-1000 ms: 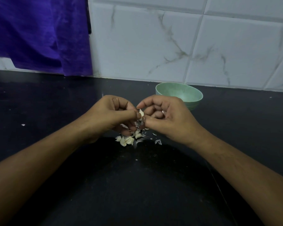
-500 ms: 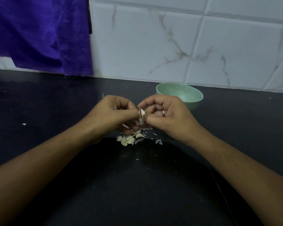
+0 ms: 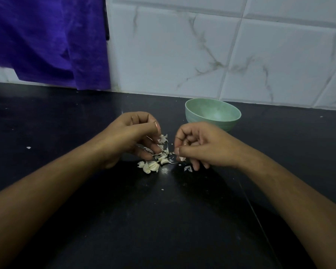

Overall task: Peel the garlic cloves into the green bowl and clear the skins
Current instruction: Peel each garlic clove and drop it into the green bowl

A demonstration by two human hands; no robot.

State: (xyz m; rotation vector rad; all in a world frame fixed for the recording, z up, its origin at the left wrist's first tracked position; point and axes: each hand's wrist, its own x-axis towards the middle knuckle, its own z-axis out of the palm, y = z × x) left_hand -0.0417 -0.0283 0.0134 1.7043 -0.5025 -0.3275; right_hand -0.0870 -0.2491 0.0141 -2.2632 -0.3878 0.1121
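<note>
The left hand [image 3: 134, 136] pinches a flake of garlic skin [image 3: 162, 138] in its fingers. The right hand [image 3: 204, 147] has its fingers clamped on a pale piece [image 3: 182, 158], probably the clove, though it is mostly hidden. Loose cloves and skins [image 3: 153, 165] lie just below the fingertips, and the green bowl [image 3: 211, 111] stands beyond the right knuckles. The skins look feather-light and brittle. A clove is likely slick and best pinched end to end.

The black counter [image 3: 163, 230] is smooth with a dull shine. The far tiles [image 3: 182, 55] are shiny. The left cloth [image 3: 47, 39] looks soft. The bowl [image 3: 211, 111] is matt. The skins [image 3: 162, 138] look papery.
</note>
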